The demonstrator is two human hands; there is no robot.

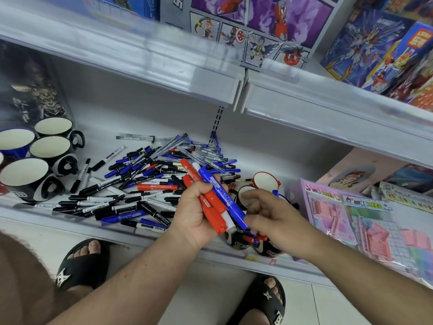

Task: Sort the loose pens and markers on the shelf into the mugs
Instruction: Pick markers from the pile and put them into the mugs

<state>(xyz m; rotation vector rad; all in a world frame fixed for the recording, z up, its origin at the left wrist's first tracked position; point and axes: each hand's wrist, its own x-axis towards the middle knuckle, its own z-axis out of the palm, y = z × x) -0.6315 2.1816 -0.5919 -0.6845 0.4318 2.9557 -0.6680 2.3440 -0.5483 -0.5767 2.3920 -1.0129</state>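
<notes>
The left hand [196, 214] clasps a bundle of red and blue markers [214, 195], long axes pointing away; the right hand [269, 214], fingers loosely spread, apparently empty, hovers beside mugs [262, 181] just right.

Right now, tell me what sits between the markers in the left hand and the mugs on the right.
The right hand does. It hovers over the black mug, hiding much of the opening, close beside the fat markers the left hand grips. The red-rimmed mug behind shows an uncovered opening.
</notes>
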